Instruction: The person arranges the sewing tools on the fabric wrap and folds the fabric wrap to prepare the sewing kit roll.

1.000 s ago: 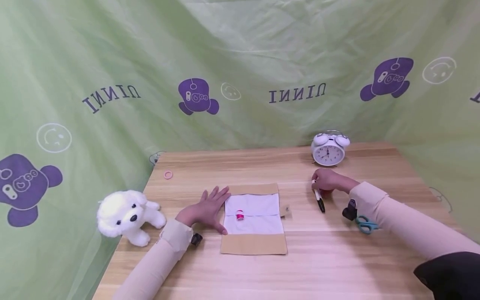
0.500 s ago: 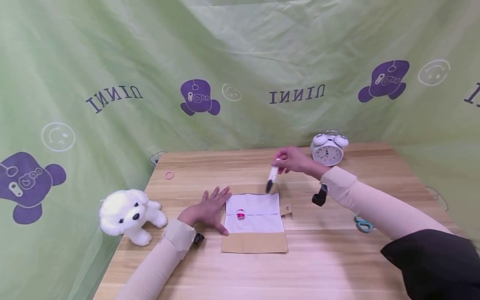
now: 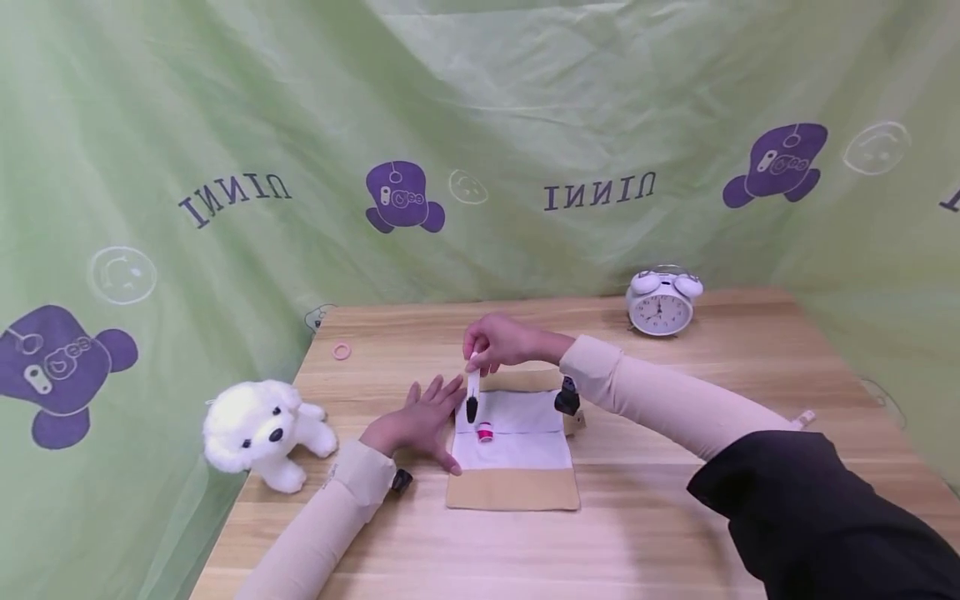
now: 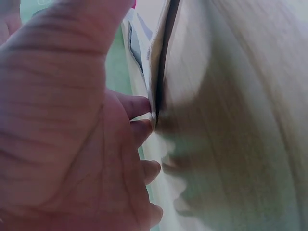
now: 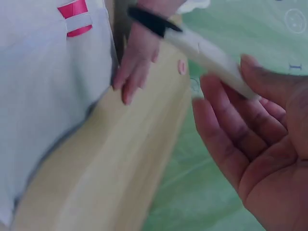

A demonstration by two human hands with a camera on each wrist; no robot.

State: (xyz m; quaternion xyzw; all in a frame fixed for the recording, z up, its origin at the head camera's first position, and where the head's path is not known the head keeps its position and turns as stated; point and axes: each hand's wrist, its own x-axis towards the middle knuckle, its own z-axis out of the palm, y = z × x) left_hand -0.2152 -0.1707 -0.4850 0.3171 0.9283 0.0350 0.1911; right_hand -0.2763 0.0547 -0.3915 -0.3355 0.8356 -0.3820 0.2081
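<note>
My right hand [image 3: 501,342] pinches the white barrel of a marker [image 3: 473,385], its black cap pointing down over the left part of a tan cloth pouch. The pouch [image 3: 513,490] lies spread open on the table, its white lining facing up. A small spool of red thread [image 3: 485,432] rests on that lining, just below the marker in the head view. My left hand [image 3: 420,423] lies with fingers spread at the pouch's left side. In the left wrist view, its fingertips [image 4: 150,171] show along the pouch edge.
A white plush dog [image 3: 262,433] stands at the table's left side. Farther back lies a pink ring [image 3: 341,352]. A white alarm clock [image 3: 662,304] stands at the back right. A small pale object [image 3: 804,419] shows beyond the right sleeve.
My right hand has carried the marker leftward from near the clock to above the pouch's left part. The teal scissors are now hidden behind the right arm. My left hand stays put.
</note>
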